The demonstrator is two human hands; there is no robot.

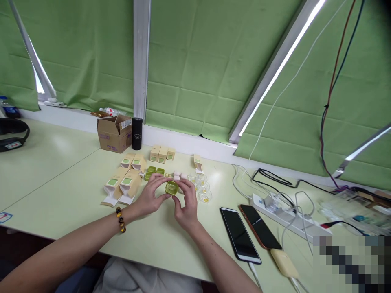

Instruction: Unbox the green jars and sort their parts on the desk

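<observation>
I have the green dish point(171, 189) pinched between the fingers of my left hand point(152, 195) and right hand point(187, 201), over the tabletop point(152, 240). More green dishes point(152, 169) sit behind, clear cups point(205, 198) crowd my right, open cartons point(130, 181) stand left, and two phones point(240, 234) lie near a power strip point(259, 202).

The side of the green dish point(171, 188) turned away from the camera is hidden, and its rim is partly covered by the fingers of the left hand point(152, 196) and right hand point(187, 200). Pale pieces point(176, 174) behind are partly blocked. Print on the carton labels point(113, 182) is too small to be read. A black headset point(9, 126) is cut off by the left edge — and the lower right corner is masked by coarse pixels.
</observation>
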